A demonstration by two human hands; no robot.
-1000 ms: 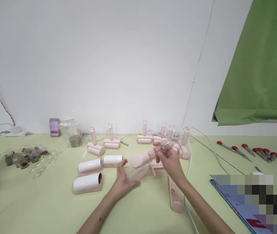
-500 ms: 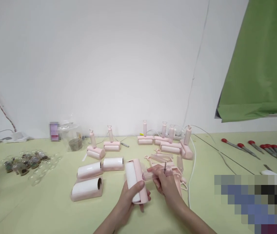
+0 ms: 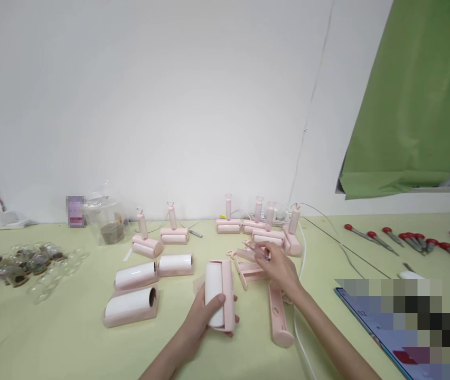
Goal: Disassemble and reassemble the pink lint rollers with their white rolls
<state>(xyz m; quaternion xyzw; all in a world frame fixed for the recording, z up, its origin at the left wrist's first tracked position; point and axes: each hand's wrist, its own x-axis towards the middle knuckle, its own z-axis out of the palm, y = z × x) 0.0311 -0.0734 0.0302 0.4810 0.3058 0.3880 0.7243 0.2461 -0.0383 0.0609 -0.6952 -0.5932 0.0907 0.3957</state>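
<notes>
My left hand (image 3: 204, 316) is wrapped round a pink lint-roller head with a white roll (image 3: 219, 294), held just above the yellow-green table (image 3: 70, 338). My right hand (image 3: 278, 268) reaches further back over a pile of loose pink handle parts (image 3: 249, 266), fingers pinched on a small screwdriver (image 3: 263, 254) whose tip is blurred. A long pink handle (image 3: 279, 314) lies on the table just right of my left hand.
Three roller heads (image 3: 133, 295) lie at the left. Several assembled pink rollers (image 3: 256, 224) stand upright at the back. Small glass jars (image 3: 19, 264) sit far left, a clear container (image 3: 108, 221) behind. Red-handled screwdrivers (image 3: 403, 240) lie at the right, a white cable (image 3: 302, 274) runs forward.
My left hand picked up the roller head from the table and keeps hold of it. My right hand moved from near the roller back to the pile of pink parts.
</notes>
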